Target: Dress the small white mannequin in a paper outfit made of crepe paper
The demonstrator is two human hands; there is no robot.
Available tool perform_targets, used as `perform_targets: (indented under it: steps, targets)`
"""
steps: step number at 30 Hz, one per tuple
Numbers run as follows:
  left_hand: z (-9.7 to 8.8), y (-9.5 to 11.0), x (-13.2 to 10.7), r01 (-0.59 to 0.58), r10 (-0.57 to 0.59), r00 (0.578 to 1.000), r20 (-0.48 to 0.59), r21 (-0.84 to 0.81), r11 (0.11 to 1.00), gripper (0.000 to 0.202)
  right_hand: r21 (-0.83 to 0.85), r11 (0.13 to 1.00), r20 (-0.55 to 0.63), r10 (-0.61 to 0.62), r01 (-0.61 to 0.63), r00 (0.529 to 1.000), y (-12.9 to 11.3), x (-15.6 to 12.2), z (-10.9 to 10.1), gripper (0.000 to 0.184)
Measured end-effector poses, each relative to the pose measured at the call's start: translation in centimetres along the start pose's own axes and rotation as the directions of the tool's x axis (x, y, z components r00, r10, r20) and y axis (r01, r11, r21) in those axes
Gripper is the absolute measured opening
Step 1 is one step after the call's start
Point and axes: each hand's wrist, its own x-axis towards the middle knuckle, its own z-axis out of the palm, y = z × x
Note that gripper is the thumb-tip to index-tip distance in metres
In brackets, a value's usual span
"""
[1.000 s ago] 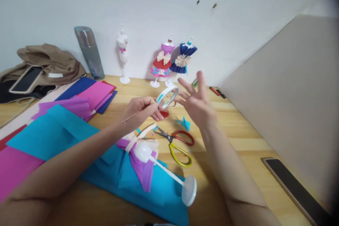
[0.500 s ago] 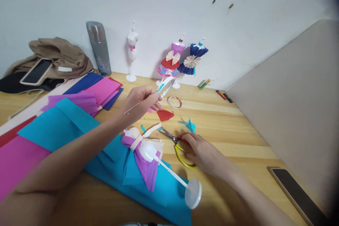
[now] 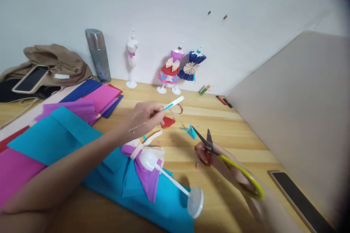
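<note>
Between its thumb and fingers, my left hand (image 3: 147,118) pinches a narrow white strip of tape (image 3: 175,102) with a bit of blue on it. My right hand (image 3: 210,156) grips a pair of scissors (image 3: 209,145) by the handles, one red and one yellow, with the dark blades parted. Below my left hand, a small white mannequin (image 3: 149,160) lies on its side on blue crepe paper (image 3: 115,174), dressed in purple and cream paper. A red paper scrap (image 3: 168,122) lies just beyond my left hand, and a blue scrap (image 3: 191,131) lies near the blade tips.
Dressed mannequins (image 3: 171,69) and a bare white one (image 3: 132,60) stand along the wall. A steel flask (image 3: 98,56), a brown cloth bag (image 3: 58,60) and a phone (image 3: 30,79) sit at the back left. Another phone (image 3: 300,200) lies at right. A tape roll (image 3: 177,109) rests mid-table.
My right hand has lifted the scissors off the table and turned them, blades opening upward. The strip in my left hand, looped before, now points out straight. The view has shifted slightly.
</note>
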Motion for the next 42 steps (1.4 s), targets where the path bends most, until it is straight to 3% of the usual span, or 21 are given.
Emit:
perform_targets:
  steps: [4,10,14,20,27,30,37,42]
  targets:
    - [0.7,0.4,-0.4,-0.009,0.002,0.995,0.102,0.066,0.998,0.029,0.191,0.981,0.141,-0.015,-0.012,0.99,-1.4,0.9,1.9,0.082]
    - [2.0,0.7,-1.0,-0.011,0.013,0.984,0.18,-0.012,1.0,0.025,0.244,0.964,0.277,0.034,-0.105,0.96,-5.7,1.0,4.4,0.078]
    - [2.1,0.9,-1.2,-0.001,0.004,0.976,0.218,-0.017,1.0,0.025,0.305,0.941,0.314,0.046,-0.147,0.948,-6.2,1.1,4.8,0.069]
    - [2.2,0.9,-1.3,-0.007,0.025,0.966,0.256,-0.068,0.998,0.025,0.403,0.914,0.245,-0.068,-0.038,0.967,-6.2,1.2,5.1,0.061]
    - [2.6,1.2,-1.3,0.01,0.011,0.954,0.299,-0.068,0.998,0.027,0.432,0.901,0.123,-0.027,-0.029,0.992,-6.1,0.9,5.9,0.054]
    - [2.5,1.2,-1.2,-0.05,0.061,0.953,0.298,-0.044,0.998,0.028,0.448,0.894,0.085,-0.037,-0.006,0.996,-5.0,0.7,6.1,0.048]
    - [2.5,0.8,-1.2,-0.024,0.024,0.948,0.316,-0.004,1.0,0.028,0.335,0.941,0.046,0.034,-0.047,0.998,-3.5,0.2,5.8,0.049]
    - [1.9,0.9,-0.9,-0.058,0.027,0.974,0.226,0.133,0.989,0.029,0.378,0.924,-0.074,-0.031,0.057,0.997,-4.2,-0.2,4.4,0.048]
